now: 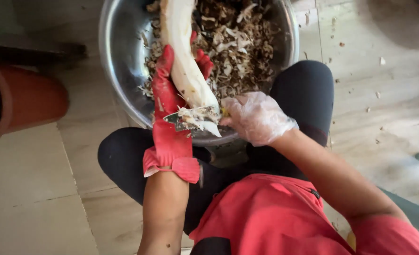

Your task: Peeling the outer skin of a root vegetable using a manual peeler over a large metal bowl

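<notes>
— Pale floor tiles (35, 189) spread wide on the near left, with open room there; on the far right the floor is littered with small peel flakes (356, 71). What hems things in?

— An orange, smooth-walled tub (25, 101) at the left edge, and the round steel bowl (120, 66) just beyond the person's dark-clad knees (124, 160). Its shiny rim sits close against the legs.

— And inside the bowl?

— A heap of dry, curled brown and white peelings (238, 47). Over them slants a long, pale, smooth peeled root (183, 56), reaching from the far rim down to the near rim.

— The hands?

— The left hand (169, 108), in a red rubber glove, has its fingers wrapped around the root. The right hand (256, 118), in a thin, crinkled clear glove, has its fingers clenched on a small metal peeler (186, 123), clogged with white shavings, at the root's near end.
</notes>
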